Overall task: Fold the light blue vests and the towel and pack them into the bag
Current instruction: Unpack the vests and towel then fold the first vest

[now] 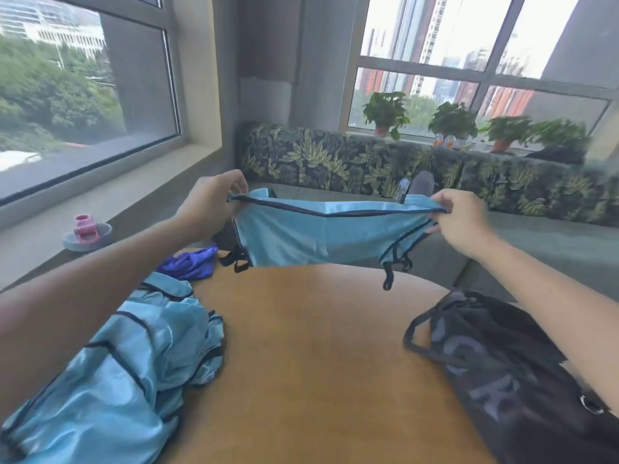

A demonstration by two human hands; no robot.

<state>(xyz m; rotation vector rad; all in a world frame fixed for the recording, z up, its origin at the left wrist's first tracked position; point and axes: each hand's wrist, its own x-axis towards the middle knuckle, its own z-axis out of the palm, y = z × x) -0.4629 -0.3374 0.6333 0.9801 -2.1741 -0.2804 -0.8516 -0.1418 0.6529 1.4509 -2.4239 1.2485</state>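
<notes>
A light blue vest [321, 236] with dark trim hangs in the air above the far edge of the round wooden table [318, 363]. My left hand [211, 205] pinches its left end and my right hand [465, 222] pinches its right end, stretching it flat between them. A heap of more light blue vests [127, 370] lies crumpled on the table's left side. A black drawstring bag [516, 373] with grey lettering lies on the right side. A purple towel [192, 262] sits bunched at the table's far left edge.
A window ledge on the left carries a grey and pink lid [87, 232]. Behind the table runs a bench seat with a leaf-patterned backrest [368, 162]. Potted plants [452, 120] line the sill.
</notes>
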